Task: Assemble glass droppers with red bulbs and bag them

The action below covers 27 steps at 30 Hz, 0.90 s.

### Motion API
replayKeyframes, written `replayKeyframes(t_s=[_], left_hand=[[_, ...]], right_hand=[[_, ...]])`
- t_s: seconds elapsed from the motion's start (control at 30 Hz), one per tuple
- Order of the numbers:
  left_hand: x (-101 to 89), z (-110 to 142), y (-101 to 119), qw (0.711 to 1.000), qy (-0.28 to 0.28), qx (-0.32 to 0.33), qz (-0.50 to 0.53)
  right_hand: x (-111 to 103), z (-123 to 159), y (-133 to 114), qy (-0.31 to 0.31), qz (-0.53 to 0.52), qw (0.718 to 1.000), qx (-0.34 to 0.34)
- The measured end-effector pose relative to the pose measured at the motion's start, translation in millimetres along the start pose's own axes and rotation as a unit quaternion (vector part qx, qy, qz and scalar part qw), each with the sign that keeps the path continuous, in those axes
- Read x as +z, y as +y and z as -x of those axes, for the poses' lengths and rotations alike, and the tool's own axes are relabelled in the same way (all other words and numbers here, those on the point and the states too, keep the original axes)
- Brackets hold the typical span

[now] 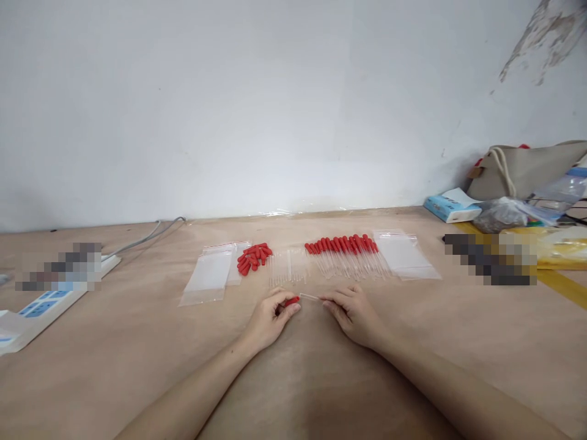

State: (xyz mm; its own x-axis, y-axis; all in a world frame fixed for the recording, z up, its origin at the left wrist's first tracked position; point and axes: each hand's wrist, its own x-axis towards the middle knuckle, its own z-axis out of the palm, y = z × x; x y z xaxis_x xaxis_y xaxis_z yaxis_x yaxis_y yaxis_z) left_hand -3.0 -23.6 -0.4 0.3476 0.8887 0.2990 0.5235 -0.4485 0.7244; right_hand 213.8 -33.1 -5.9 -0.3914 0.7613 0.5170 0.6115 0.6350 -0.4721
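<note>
A red rubber dropper bulb (291,301) is pinched in my left hand (274,315), its mouth facing right. My right hand (351,313) is closed on a clear glass dropper tube (309,297). The tube's left end is right at the bulb's mouth; whether it has entered I cannot tell. Beyond my hands lie a heap of loose red bulbs (254,258), a row of bare glass tubes (288,267), and, to the right, a row of droppers (346,247) with red bulbs on their glass tubes.
Clear zip bags lie at left (206,278) and right (406,256) of the rows. A white power strip (68,299) with a grey cable is at far left. A blue tissue box (452,206), a beige bag (536,171) and plastic packages stand at far right. A white wall backs the table.
</note>
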Motion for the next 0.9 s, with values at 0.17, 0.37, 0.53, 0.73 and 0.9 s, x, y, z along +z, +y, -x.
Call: replayKeyframes(t_s=[0.17, 0.37, 0.53, 0.73, 0.9], left_hand=[[-0.9, 0, 3, 1.000, -0.006, 0.001, -0.011], [-1.8, 0, 3, 1.000, -0.011, 0.005, -0.011], [-4.1, 2, 4, 0.999, -0.037, 0.030, 0.027], [-9.3, 5, 11, 0.991, -0.091, 0.096, 0.012], [-9.1, 7, 13, 0.982, -0.120, 0.135, -0.047]], right_hand=[[2, 1, 2, 0.003, 0.002, 1.000, -0.018], [-1, 1, -2, -0.011, 0.002, 1.000, -0.017], [-2, 2, -1, -0.035, -0.011, 0.999, -0.020], [-10, 0, 1, -0.073, -0.013, 0.997, -0.027], [-12, 0, 1, -0.075, 0.029, 0.996, -0.046]])
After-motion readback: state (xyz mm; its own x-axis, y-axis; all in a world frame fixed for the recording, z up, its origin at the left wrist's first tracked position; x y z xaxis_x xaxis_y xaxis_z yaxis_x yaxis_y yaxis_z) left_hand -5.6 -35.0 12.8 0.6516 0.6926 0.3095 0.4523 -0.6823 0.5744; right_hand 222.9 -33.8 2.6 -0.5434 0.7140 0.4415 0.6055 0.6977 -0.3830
